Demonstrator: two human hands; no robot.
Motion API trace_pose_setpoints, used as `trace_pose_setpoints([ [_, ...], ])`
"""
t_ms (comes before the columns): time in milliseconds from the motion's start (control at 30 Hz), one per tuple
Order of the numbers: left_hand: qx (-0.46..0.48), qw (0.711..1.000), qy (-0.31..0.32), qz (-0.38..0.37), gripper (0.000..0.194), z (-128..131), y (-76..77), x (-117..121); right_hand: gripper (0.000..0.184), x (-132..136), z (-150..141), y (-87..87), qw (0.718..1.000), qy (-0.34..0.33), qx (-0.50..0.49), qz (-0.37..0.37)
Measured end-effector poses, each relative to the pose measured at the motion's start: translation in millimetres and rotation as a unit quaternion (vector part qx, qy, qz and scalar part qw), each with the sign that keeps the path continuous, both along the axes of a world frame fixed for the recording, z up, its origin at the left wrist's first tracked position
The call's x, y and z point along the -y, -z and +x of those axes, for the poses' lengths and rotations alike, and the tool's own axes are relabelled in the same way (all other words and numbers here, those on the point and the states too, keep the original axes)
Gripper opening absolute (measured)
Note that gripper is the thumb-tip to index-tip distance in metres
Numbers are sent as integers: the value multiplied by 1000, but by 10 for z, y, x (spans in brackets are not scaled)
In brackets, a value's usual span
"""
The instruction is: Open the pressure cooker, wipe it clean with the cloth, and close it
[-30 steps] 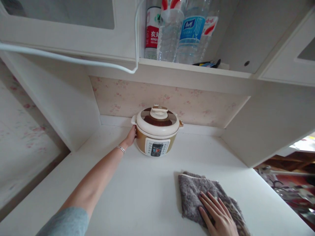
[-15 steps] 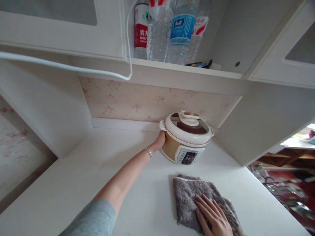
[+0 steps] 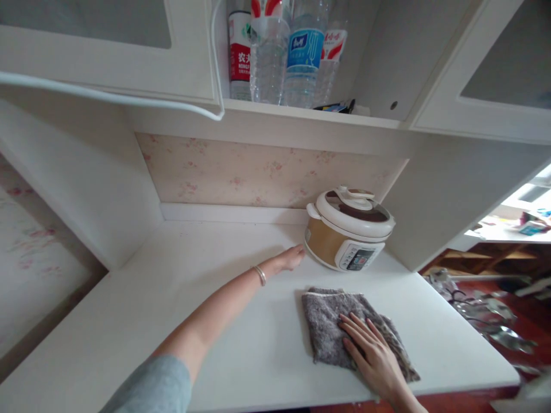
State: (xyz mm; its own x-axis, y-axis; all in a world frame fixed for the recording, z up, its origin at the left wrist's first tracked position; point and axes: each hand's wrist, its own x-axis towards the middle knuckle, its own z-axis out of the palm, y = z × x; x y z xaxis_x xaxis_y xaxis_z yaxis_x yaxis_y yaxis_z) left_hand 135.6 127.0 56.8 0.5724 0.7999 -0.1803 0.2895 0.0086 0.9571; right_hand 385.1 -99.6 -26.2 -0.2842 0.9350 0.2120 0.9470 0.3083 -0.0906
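My left hand [image 3: 293,258], with a bracelet [image 3: 260,275] on its wrist, reaches across the white counter [image 3: 232,338] to the lower left side of an electric pressure cooker [image 3: 327,238]. Its fingers are curled in and its knuckles are at the cooker's base; whether they touch is hard to tell. The cooker stands upright with its white lid on and its control panel facing front right. Flat on a grey-brown cloth [image 3: 325,330] lies my right hand [image 3: 372,350], fingers stretched out. The cloth rests folded on the counter in front of the cooker.
Above the counter, an open cabinet shelf holds several plastic bottles [image 3: 305,63]. A white cable [image 3: 129,100] hangs across the cabinet front. Side panels [image 3: 434,195] bound the counter left and right. Metal kitchenware [image 3: 495,315] lies beyond the right edge.
The cooker has shifted right, toward the side panel. My left hand has come away from beneath its side handle and is now lower, by the base. My right hand stays on the cloth.
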Motion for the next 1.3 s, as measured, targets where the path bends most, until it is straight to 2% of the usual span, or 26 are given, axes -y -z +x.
trace_pose_setpoints([
  [100,-18,998,-41,-34,48,-589,291,373,44,-104,202,20,999,-30,30,-4],
  [233,0,988,-142,-58,40,-1373,624,824,46,-237,515,18,995,-76,60,27],
  [300,15,984,-171,-48,36,-1635,712,1008,43,-308,608,-22,993,-86,64,50],
  [400,30,978,-203,-33,33,-1790,737,1193,29,-427,509,-143,992,-71,37,97],
  [467,44,975,-216,-35,33,-1761,708,1238,25,-500,223,-254,991,-32,-21,128],
  [533,64,975,-208,-52,32,-1688,665,1226,29,-560,-231,-365,983,28,-121,133],
  [600,82,975,-190,-81,31,-1631,614,1178,31,-611,-800,-446,962,48,-257,74],
  [667,88,973,-177,-116,31,-1626,563,1130,33,-670,-1401,-467,915,54,-400,-10],
  [733,94,971,-173,-135,33,-1669,521,1108,34,-751,-1960,-421,845,57,-525,-85],
  [800,106,971,-169,-133,34,-1732,500,1121,32,-848,-2425,-327,779,66,-610,-132],
  [867,115,972,-161,-125,35,-1787,500,1155,30,-936,-2768,-219,739,70,-652,-153],
  [933,129,971,-157,-125,33,-1826,515,1186,33,-993,-2978,-127,749,65,-644,-144],
  [1033,165,963,-164,-138,31,-1857,532,1199,41,-1009,-3068,-43,802,42,-583,-125],
  [1067,172,961,-163,-142,31,-1862,532,1196,43,-1005,-3053,-28,811,38,-570,-127],
  [1133,172,963,-150,-145,32,-1868,527,1184,46,-999,-2993,-11,806,42,-576,-132],
  [1300,170,964,-145,-141,36,-1881,527,1174,49,-1027,-2880,23,749,74,-642,-146],
])
